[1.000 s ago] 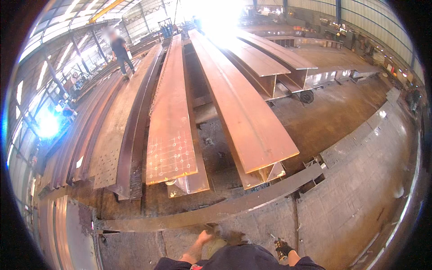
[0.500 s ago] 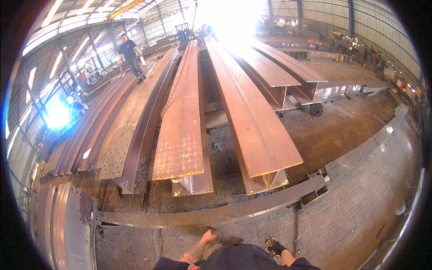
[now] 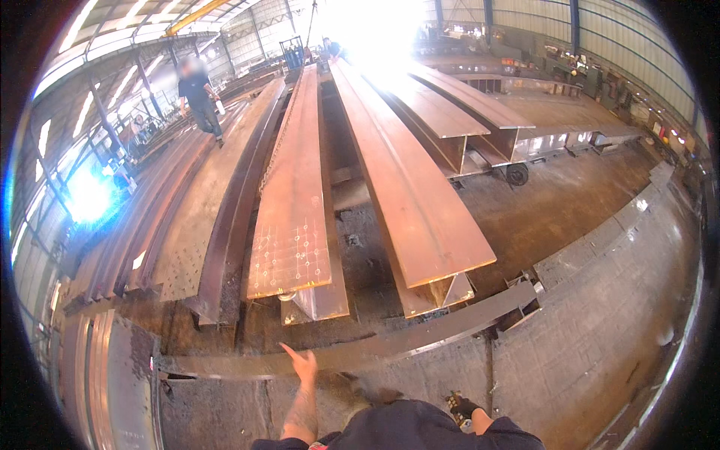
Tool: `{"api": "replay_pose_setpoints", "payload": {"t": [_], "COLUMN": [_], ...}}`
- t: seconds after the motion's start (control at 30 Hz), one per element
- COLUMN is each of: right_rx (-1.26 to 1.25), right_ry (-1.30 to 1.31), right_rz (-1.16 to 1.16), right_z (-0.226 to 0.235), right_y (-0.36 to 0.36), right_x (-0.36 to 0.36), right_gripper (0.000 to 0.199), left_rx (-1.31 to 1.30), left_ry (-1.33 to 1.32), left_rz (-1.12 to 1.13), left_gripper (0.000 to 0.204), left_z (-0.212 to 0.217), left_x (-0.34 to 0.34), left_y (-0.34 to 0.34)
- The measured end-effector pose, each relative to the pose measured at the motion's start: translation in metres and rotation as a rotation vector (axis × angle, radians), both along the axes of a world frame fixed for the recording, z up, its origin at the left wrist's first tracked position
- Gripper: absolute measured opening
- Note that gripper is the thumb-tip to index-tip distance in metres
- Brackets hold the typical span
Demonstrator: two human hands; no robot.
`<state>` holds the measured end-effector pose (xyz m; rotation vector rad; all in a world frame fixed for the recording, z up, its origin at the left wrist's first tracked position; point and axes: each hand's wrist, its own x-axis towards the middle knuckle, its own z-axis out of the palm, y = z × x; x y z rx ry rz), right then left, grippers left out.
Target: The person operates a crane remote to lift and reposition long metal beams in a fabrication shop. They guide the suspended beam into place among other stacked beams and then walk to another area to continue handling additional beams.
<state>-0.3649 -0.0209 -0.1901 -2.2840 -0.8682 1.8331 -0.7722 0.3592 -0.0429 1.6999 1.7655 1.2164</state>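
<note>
My left hand (image 3: pixel 304 364) is bare and raised over the dark steel beam (image 3: pixel 345 357) that lies across in front of me. Its index finger points out toward the beams ahead, and nothing is in the hand. Just beyond it is the near end of a rust-red I-beam (image 3: pixel 291 247), chalked with a grid of lines and small circles. My right hand (image 3: pixel 466 407), in a dark glove, hangs low by my side, closed around something small with dark and yellowish patches that I cannot make out.
Another rust-red I-beam (image 3: pixel 420 202) lies to the right, with more beams (image 3: pixel 480 124) behind. A chain (image 3: pixel 274 154) runs along the marked beam. A person (image 3: pixel 199 101) walks on the beams at far left, near a bright welding glare (image 3: pixel 90 193). Stacked steel (image 3: pixel 131 382) stands at near left.
My left hand has risen forward and left from near my body, its index finger now extended. My right hand stays low. The person at far left has come closer.
</note>
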Motion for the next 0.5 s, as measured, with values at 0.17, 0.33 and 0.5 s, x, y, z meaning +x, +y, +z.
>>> {"api": "replay_pose_setpoints", "payload": {"t": [0.17, 0.33, 0.5], "right_rx": [0.210, 0.192, 0.238], "right_ry": [0.096, 0.035, 0.111], "right_rz": [-0.007, -0.046, -0.038], "right_z": [-0.043, -0.030, -0.010], "right_y": [-0.023, -0.014, -0.009], "right_x": [0.003, -0.012, -0.016], "right_gripper": [0.074, 0.070, 0.065], "left_rx": [0.147, 0.095, 0.044], "left_ry": [-0.195, -0.205, -0.206], "left_rz": [0.248, 0.410, 0.513], "left_gripper": [0.093, 0.096, 0.099], "left_z": [0.153, 0.209, 0.196], "left_x": [0.039, 0.033, 0.013], "left_y": [0.077, 0.079, 0.077]}}
